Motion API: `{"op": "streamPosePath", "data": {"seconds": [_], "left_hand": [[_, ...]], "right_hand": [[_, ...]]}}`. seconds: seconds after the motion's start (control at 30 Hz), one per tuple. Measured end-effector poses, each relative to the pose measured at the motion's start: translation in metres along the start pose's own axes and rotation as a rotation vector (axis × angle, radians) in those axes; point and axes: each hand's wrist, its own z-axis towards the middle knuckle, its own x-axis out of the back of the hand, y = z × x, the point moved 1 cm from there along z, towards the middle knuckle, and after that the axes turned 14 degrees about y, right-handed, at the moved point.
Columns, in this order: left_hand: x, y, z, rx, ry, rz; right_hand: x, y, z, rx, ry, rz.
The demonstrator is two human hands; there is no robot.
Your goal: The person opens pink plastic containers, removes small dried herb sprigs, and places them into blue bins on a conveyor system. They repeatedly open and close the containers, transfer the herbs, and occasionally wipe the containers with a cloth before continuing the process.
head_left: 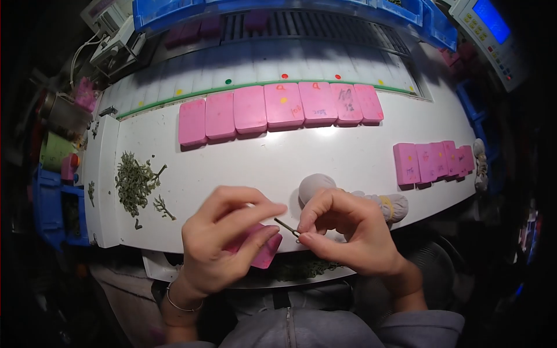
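Observation:
My left hand (223, 235) is closed around a pink block (266, 250), which looks like a rubber mould and is partly hidden by the fingers and thumb. Between thumb and forefinger, my right hand (351, 232) pinches a small dark green piece (285, 225) with a thin straight stem. The stem points toward the left hand's fingertips, and a small loop shows at the end by the right fingers. Just behind the right hand lies a grey cloth bundle (317, 183) with a rounded end, tied with a yellowish band (393, 206).
A heap of green branching pieces (134, 182) lies at the table's left. Pink blocks stand in a row (250, 110) along the green-edged panel (232, 69), with another group (432, 162) at the right. Below the front edge, a tray (304, 270) holds more green pieces.

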Motion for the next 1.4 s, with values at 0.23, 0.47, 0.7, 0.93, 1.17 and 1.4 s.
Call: {"op": "streamPosePath", "data": {"seconds": [0.23, 0.47, 0.7, 0.93, 1.17, 1.4], "left_hand": [[-0.008, 0.005, -0.003, -0.059, 0.05, 0.032], [-0.007, 0.0, -0.003, -0.225, 0.066, 0.076], [-0.024, 0.008, 0.004, 0.123, -0.097, -0.045], [-0.025, 0.011, 0.0, 0.997, -0.456, -0.4], [-0.05, 0.002, -0.004, 0.97, -0.608, -0.624], [-0.035, 0.005, -0.02, 0.727, -0.503, -0.293]], "right_hand": [[0.002, -0.004, 0.005, 0.172, 0.106, -0.119], [-0.002, 0.002, 0.012, 0.371, 0.033, -0.298], [0.007, 0.01, -0.006, 0.958, 0.266, -0.731], [0.017, 0.01, -0.027, 1.424, 0.147, -0.862], [0.066, -0.001, -0.044, 1.635, 0.134, -1.044], [0.391, -0.065, -0.024, 0.783, 1.205, -1.727]]}}
